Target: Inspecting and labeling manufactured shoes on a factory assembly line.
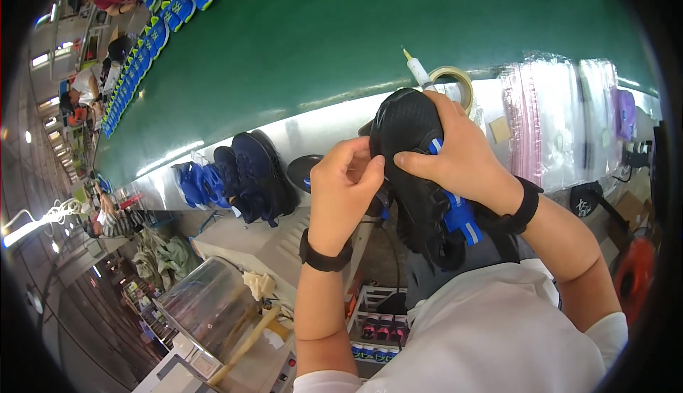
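A black sports shoe with blue strap details is held up in front of me, its toe pointing away. My right hand is closed around the shoe's right side, with the thumb pressed on the upper. On the other side, my left hand has its thumb and fingertips drawn together against the shoe's left edge near the toe. Whatever sits between those fingertips is too small to make out. Just beyond the toe lie a white syringe-like applicator with a yellow tip and a tape roll.
Dark blue shoes and bright blue shoes stand left on the ledge beside the green belt. Clear plastic bags lie right. Rows of blue shoes line the belt's far left, where other people work. A machine stands lower left.
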Motion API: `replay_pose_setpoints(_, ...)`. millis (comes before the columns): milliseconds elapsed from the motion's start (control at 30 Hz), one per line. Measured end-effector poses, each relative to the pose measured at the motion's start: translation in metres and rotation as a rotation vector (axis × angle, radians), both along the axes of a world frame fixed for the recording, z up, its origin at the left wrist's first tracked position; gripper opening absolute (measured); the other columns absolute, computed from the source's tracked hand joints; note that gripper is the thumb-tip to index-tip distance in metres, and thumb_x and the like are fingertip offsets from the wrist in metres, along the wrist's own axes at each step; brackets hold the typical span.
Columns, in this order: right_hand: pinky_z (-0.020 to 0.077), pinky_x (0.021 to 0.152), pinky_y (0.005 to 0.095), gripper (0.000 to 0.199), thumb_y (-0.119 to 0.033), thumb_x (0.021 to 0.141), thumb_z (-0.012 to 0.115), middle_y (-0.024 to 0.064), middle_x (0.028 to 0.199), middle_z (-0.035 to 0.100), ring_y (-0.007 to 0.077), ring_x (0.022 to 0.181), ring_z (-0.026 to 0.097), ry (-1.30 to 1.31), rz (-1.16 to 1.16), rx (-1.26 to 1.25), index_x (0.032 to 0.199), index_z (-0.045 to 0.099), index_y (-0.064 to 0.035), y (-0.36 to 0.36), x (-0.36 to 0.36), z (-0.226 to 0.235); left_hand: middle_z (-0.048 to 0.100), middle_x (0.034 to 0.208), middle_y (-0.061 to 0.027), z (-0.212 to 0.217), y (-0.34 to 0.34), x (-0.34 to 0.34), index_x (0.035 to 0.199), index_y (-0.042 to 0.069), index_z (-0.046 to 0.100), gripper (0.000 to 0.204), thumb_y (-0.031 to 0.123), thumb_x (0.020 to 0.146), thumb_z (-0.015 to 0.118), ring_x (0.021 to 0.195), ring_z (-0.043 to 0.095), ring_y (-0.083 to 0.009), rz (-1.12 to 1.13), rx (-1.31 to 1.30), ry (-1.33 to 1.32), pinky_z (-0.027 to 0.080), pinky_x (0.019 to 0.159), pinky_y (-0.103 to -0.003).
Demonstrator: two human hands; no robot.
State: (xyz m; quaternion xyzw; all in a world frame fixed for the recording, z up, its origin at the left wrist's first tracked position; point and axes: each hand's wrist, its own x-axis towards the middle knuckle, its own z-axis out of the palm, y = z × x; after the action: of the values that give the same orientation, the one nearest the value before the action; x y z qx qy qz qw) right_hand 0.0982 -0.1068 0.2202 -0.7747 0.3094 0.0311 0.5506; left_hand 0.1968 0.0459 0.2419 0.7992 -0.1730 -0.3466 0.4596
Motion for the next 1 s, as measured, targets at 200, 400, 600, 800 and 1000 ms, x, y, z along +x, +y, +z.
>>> replay_pose_setpoints(200, 0.046, 0.086, 0.0406, 0.083, -0.035, 0.064, 0.073, 0.0272, 0.113, 0.05, 0.0401, 0.1, 0.056, 0.014, -0.001, 0.014, 0.129, 0.037, 0.0036, 0.002, -0.005, 0.002, 0.064, 0.079, -0.0028, 0.002, -0.001, 0.003, 0.097, -0.005, 0.062, 0.016, -0.003, 0.08, 0.06, 0.067, 0.058, -0.0048, -0.032, 0.067, 0.017, 0.046, 0.062, -0.019)
replay_pose_setpoints(400, 0.0451, 0.088, 0.0411, 0.085, -0.036, 0.065, 0.072, 0.0286, 0.115, 0.049, 0.0405, 0.103, 0.055, 0.021, 0.008, 0.044, 0.129, 0.036, 0.0058, 0.001, -0.005, 0.0, 0.065, 0.079, -0.0035, 0.003, 0.001, 0.006, 0.094, -0.004, 0.064, 0.016, -0.003, 0.079, 0.062, 0.065, 0.058, -0.0059, 0.052, 0.02, 0.17, 0.047, 0.06, -0.019)
replay_pose_setpoints(600, 0.0442, 0.09, 0.04, 0.088, -0.039, 0.064, 0.073, 0.0279, 0.115, 0.05, 0.0389, 0.104, 0.055, 0.046, 0.017, 0.085, 0.129, 0.035, 0.0071, 0.0, -0.003, -0.004, 0.066, 0.082, -0.0036, 0.002, 0.001, 0.007, 0.096, -0.004, 0.064, 0.016, 0.0, 0.08, 0.063, 0.068, 0.059, -0.006, 0.068, -0.005, 0.213, 0.049, 0.062, -0.019)
replay_pose_setpoints(800, 0.0448, 0.09, 0.0334, 0.079, -0.028, 0.07, 0.075, 0.0188, 0.113, 0.056, 0.024, 0.103, 0.056, -0.145, -0.177, 0.562, 0.127, 0.036, 0.0095, -0.006, -0.002, -0.012, 0.056, 0.117, -0.0091, -0.013, 0.014, -0.009, 0.127, -0.003, 0.045, 0.047, 0.003, 0.083, 0.062, 0.105, 0.054, -0.013, 0.055, -0.28, 0.566, 0.044, 0.089, -0.027)
replay_pose_setpoints(1000, 0.0444, 0.091, 0.0313, 0.082, -0.023, 0.068, 0.078, 0.0169, 0.115, 0.054, 0.0214, 0.105, 0.055, -0.167, -0.297, 0.847, 0.128, 0.033, 0.0097, -0.003, 0.004, -0.003, 0.053, 0.12, -0.0086, -0.023, 0.022, -0.028, 0.127, -0.004, 0.043, 0.044, 0.021, 0.091, 0.052, 0.107, 0.052, -0.0153, 0.094, -0.219, 1.001, 0.042, 0.092, -0.029)
